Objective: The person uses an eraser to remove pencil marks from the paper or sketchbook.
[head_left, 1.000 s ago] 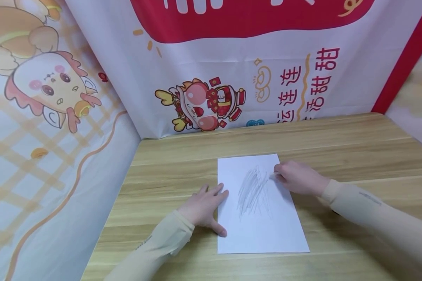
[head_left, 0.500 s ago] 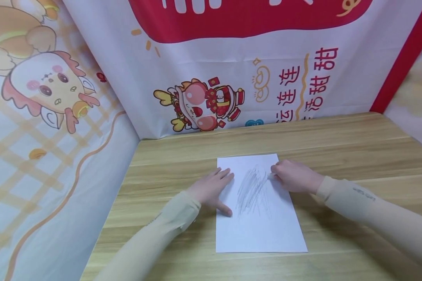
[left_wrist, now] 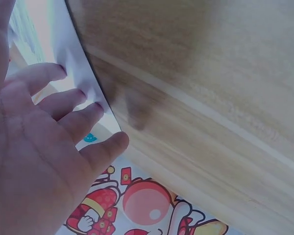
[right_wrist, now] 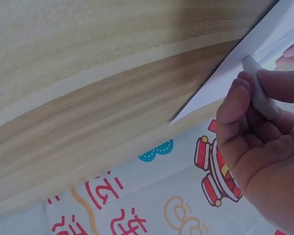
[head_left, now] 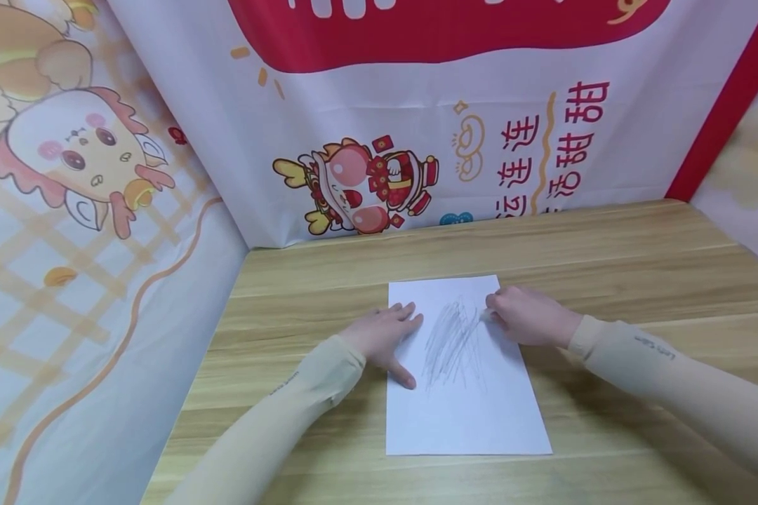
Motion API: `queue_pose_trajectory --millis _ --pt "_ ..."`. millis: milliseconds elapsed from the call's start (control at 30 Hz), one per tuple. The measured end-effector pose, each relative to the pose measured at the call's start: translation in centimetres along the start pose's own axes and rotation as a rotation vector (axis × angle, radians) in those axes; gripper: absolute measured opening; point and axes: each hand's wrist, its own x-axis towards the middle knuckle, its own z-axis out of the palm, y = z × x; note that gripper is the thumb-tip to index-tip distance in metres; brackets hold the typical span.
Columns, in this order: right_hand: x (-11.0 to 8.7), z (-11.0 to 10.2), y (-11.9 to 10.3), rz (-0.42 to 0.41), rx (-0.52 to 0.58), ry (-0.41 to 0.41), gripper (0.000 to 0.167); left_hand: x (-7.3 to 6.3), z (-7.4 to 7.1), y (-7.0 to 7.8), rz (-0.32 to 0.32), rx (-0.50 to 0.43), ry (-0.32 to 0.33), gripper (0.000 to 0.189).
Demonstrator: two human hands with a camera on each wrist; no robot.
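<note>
A white sheet of paper (head_left: 474, 424) lies on the wooden table, with grey pencil scribbles (head_left: 450, 347) over its upper middle. My left hand (head_left: 382, 340) rests on the sheet's left edge, fingers spread; the left wrist view shows the fingertips (left_wrist: 99, 110) along that edge. At the upper right edge, my right hand (head_left: 533, 315) pinches a small, worn grey-white eraser (right_wrist: 260, 93) between thumb and fingers. One end of the eraser meets the paper beside the scribbles. From the head view the eraser is mostly hidden by the fingers.
The wood-grain table (head_left: 303, 294) extends around the sheet on all sides. Behind it hangs a white and red printed cloth (head_left: 366, 91) with cartoon figures and red characters. Another patterned cloth (head_left: 183, 308) borders the table on the left.
My left hand has slid up along the paper's left edge, away from me, and rests there spread. My right hand stays near the upper right edge with the eraser, hardly shifted.
</note>
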Motion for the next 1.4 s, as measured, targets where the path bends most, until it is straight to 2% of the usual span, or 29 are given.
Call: queue_pose_trajectory --millis 133,400,667,900,1100,1267,1400 --pt "0.0 0.1 -0.1 -0.008 -0.004 0.009 0.007 0.0 0.2 0.0 -0.007 0.007 -0.005 0.115" --pt "-0.6 -0.3 -0.4 -0.110 -0.091 0.035 0.009 0.3 -0.1 0.2 -0.003 0.053 -0.012 0.118" --pt "0.0 -0.1 -0.1 -0.006 0.006 -0.005 0.013 0.2 0.4 -0.4 0.007 0.016 -0.010 0.117" --pt "-0.3 -0.5 0.1 -0.062 0.012 0.005 0.010 0.5 0.5 -0.6 0.011 0.013 -0.011 0.118" --pt "-0.2 -0.1 0.1 -0.060 0.023 0.024 0.012 0.3 0.6 -0.7 0.014 0.000 -0.017 0.118" --pt "-0.5 0.2 -0.1 -0.097 -0.033 0.056 0.011 0.1 0.5 -0.6 0.012 -0.004 -0.013 0.117" --pt "-1.0 0.4 -0.4 -0.143 -0.158 0.057 0.013 0.0 0.5 -0.5 0.021 -0.013 -0.013 0.117"
